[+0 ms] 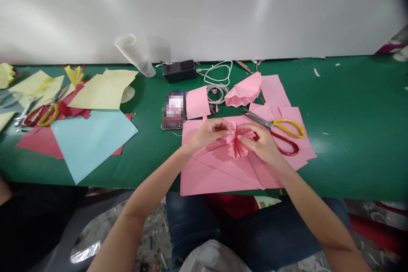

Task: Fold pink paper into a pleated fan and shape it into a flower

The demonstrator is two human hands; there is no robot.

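Note:
A pleated pink paper flower [236,148] is held between my two hands, its folds fanned downward. My left hand [213,132] pinches its left edge near the top with thumb and fingers. On the other side, my right hand [262,141] grips the flower's right part between thumb and forefinger. Beneath both hands lies a stack of pink paper sheets [204,174]. Scissors [270,126] with one yellow and one red handle rest on the pink paper, right beside my right hand, blades pointing left. A folded pink paper fan [245,90] lies behind the hands.
Behind the stack are a phone [174,110], a small pink sheet [197,103], a coiled white cable [219,87] and a black box [179,71]. Stacked paper cups [135,55] lean at the back. Leftward lie a blue sheet [92,140], yellow paper [102,89] and other scissors [44,112].

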